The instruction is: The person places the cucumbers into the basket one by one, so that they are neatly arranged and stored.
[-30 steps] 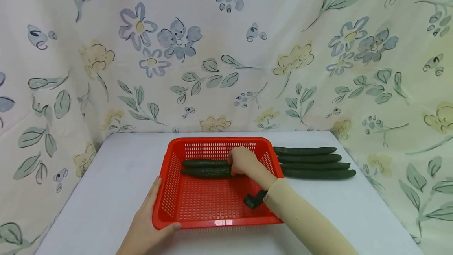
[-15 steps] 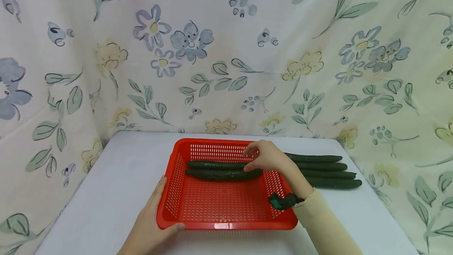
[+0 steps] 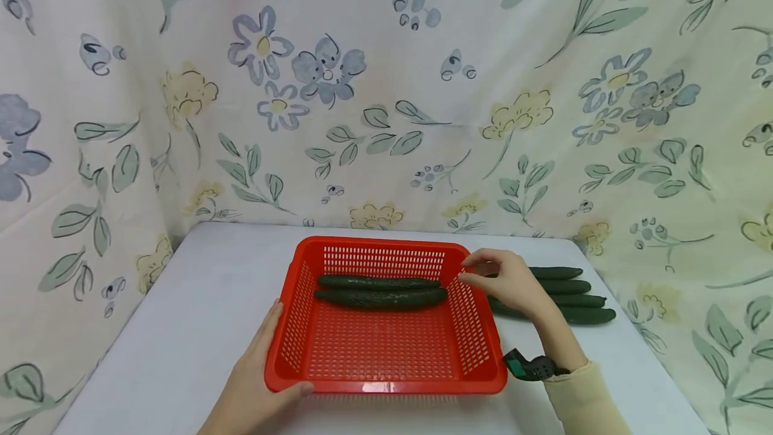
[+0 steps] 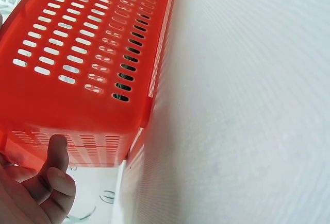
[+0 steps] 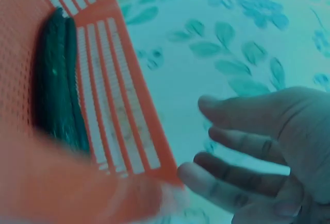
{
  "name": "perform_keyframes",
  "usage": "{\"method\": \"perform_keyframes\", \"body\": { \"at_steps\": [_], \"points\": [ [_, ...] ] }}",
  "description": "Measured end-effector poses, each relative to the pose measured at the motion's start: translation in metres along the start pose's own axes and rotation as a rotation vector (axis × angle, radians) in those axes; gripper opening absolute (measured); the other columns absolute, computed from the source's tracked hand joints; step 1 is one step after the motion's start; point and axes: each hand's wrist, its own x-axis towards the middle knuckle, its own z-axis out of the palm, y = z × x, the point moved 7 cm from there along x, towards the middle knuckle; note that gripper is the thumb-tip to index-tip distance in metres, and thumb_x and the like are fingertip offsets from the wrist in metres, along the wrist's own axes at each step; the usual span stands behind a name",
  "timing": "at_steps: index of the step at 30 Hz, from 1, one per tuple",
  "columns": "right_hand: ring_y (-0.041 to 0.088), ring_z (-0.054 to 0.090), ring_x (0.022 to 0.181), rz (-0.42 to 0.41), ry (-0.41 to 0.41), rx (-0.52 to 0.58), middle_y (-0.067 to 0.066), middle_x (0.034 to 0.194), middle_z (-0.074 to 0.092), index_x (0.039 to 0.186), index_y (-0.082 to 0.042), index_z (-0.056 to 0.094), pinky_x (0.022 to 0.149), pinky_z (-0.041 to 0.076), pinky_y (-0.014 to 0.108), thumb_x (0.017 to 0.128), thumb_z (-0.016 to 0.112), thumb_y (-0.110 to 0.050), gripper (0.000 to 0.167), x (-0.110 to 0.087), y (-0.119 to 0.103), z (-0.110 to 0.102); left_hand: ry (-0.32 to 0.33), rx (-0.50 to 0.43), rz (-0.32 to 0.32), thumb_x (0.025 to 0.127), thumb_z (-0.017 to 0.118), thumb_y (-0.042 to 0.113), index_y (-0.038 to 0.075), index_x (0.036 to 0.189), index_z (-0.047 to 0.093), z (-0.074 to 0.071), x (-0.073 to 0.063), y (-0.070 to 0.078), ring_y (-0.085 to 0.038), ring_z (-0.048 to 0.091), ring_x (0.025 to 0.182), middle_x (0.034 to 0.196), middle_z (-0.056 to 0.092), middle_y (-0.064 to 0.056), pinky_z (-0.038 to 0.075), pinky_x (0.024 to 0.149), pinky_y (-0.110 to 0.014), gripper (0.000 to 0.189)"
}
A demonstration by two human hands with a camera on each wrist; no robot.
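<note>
Two dark green cucumbers [image 3: 380, 297] lie side by side along the back of a red plastic basket [image 3: 386, 387]. My left hand [image 3: 250, 378] grips the basket's near left corner, thumb at the front rim and fingers along the left side. In the left wrist view, bent fingers [image 4: 58, 167] touch the perforated wall. My right hand [image 3: 504, 280] is raised over the basket's right rim with nothing in it, its fingers loosely curved and apart. Below and beyond it, several cucumbers [image 3: 582, 315] lie in a row on the table, their left ends partly hidden by the hand and basket.
The white table [image 3: 181, 327] extends on both sides of the basket. A floral cloth [image 3: 374, 173] hangs behind the table and along its sides. A black band with a green piece [image 3: 531, 366] is on my right wrist.
My right hand has let go of a cucumber in the basket, lifted, and moved right past the rim. The left hand stays at its corner. The head view has shifted slightly.
</note>
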Motion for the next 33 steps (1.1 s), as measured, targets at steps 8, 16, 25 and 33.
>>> {"method": "perform_keyframes", "body": {
  "at_steps": [8, 16, 25, 33],
  "points": [
    [0.01, 0.071, 0.099, 0.069, 0.112, 0.031, 0.005, 0.109, 0.078, 0.116, -0.01, 0.075, 0.085, 0.058, 0.025, 0.098, 0.079, -0.029, 0.027, -0.032, 0.048, -0.027, 0.007, 0.01, 0.011, 0.077, 0.091, 0.053, 0.031, 0.172, 0.005, -0.001, -0.001, 0.002, -0.039, 0.048, 0.142, 0.176, 0.02, -0.009, 0.065, 0.089, -0.046, 0.13],
    [-0.002, 0.064, 0.102, 0.102, 0.229, -0.068, 0.005, 0.113, 0.076, 0.115, -0.011, 0.076, 0.092, 0.059, 0.039, 0.098, 0.079, -0.033, 0.028, -0.057, 0.097, -0.029, 0.006, -0.008, 0.022, 0.078, 0.09, 0.051, 0.03, 0.172, 0.005, 0.0, -0.002, 0.003, -0.038, 0.049, 0.14, 0.176, 0.02, -0.01, 0.066, 0.086, -0.044, 0.129],
    [-0.008, 0.062, 0.099, 0.087, 0.438, -0.09, 0.01, 0.109, 0.077, 0.118, -0.006, 0.075, 0.096, 0.048, 0.025, 0.091, 0.087, -0.023, 0.034, -0.08, 0.132, -0.038, 0.012, -0.003, 0.022, 0.08, 0.089, 0.051, 0.028, 0.172, 0.007, 0.001, -0.002, 0.002, -0.039, 0.048, 0.142, 0.176, 0.02, -0.011, 0.065, 0.087, -0.044, 0.126],
    [-0.011, 0.06, 0.107, 0.173, 0.535, 0.098, -0.006, 0.116, 0.075, 0.126, 0.002, 0.071, 0.092, 0.043, 0.008, 0.093, 0.085, -0.02, 0.041, -0.093, 0.17, -0.047, 0.001, 0.004, -0.012, 0.076, 0.09, 0.055, 0.026, 0.172, 0.007, 0.0, -0.001, 0.001, -0.039, 0.047, 0.143, 0.176, 0.021, -0.01, 0.065, 0.089, -0.045, 0.13]
  ]
}}
